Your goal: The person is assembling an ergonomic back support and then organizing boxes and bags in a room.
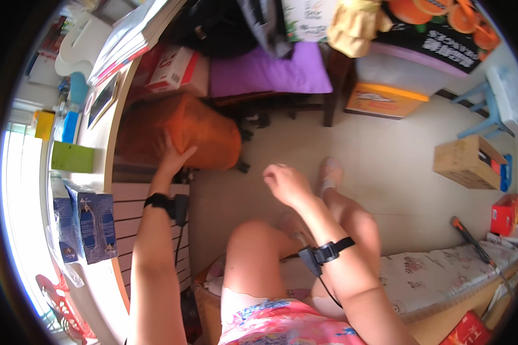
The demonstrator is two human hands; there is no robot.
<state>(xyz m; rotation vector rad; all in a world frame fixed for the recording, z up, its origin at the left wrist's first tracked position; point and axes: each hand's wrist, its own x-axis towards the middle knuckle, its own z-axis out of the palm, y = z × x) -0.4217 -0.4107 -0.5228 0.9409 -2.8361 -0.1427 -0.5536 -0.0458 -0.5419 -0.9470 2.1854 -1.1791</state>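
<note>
My left hand [175,158] reaches forward and presses flat against a big orange bag [184,129] that lies under the desk [112,144]. Its fingers are spread on the bag's near side. My right hand [285,181] hovers over the floor with the fingers loosely curled and nothing in it. Both wrists wear black straps with a small device. My bare knees and one foot [330,172] show below the hands.
A chair with a purple cushion [270,72] stands behind the bag. Cardboard boxes [469,161] and a blue stool [489,109] sit at the right. Blue cartons [92,224] and a green box [72,156] rest on the desk. A flowered mattress [443,276] lies at lower right.
</note>
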